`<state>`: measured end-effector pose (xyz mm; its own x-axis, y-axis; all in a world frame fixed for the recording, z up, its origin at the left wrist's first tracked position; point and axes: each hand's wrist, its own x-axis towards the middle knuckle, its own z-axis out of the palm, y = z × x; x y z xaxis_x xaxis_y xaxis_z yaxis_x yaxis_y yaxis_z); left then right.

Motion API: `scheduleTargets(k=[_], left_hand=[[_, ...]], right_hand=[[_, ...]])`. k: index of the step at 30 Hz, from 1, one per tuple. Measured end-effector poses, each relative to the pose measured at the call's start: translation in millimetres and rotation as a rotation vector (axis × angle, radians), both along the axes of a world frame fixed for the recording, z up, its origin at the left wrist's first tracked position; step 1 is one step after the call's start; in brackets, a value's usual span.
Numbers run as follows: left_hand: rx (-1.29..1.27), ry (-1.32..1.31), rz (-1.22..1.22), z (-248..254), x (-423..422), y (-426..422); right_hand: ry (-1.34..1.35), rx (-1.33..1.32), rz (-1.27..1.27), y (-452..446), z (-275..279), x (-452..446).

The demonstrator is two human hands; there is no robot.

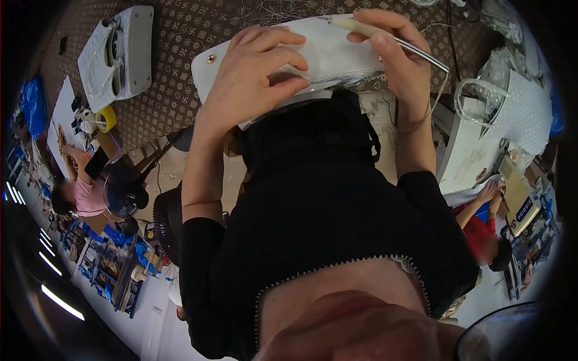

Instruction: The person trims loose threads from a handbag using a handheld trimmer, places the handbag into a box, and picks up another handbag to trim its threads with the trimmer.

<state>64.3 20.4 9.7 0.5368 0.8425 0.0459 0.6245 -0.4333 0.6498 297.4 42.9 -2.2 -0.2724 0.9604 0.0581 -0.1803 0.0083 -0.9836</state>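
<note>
A white bag piece (328,51) with brass-coloured studs lies at the top centre, with clear film along its near edge. My left hand (259,72) rests on its left part, fingers bent and apart, thumb at the near edge. At the right part, my right hand (400,57) pinches a pen-like tool (355,25) between thumb and fingers. The tool has a cream front part and a metal shaft, with a thin cord hanging from its rear end. Its tip points left, at the far edge of the white piece.
A film-wrapped white bag (132,51) stands on the brown patterned cloth (171,66) at left, near yellow tape (106,119). Loose threads lie at the far edge. At right are a bubble-wrapped bag (527,108) and a white box (460,153). People sit at both sides.
</note>
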Motion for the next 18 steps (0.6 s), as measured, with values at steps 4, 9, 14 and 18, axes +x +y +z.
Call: scheduleTargets(k=[4,9,14,18], left_hand=[[-0.018,-0.017,-0.009,-4.4,-5.7,0.2],[-0.008,-0.032,-0.003,-4.4,-4.3,-0.4],[-0.018,-0.020,-0.033,-0.8,-3.0,1.1],[-0.001,0.047,-0.070,8.8,3.4,2.9]], right_hand=[[-0.124,0.166,0.136,-11.5,-7.0,14.5],[-0.284,0.261,0.167,-15.1,1.5,15.0],[-0.370,0.259,0.165,-13.5,-2.8,12.0],[-0.401,0.247,0.166,-13.3,-4.5,10.7]])
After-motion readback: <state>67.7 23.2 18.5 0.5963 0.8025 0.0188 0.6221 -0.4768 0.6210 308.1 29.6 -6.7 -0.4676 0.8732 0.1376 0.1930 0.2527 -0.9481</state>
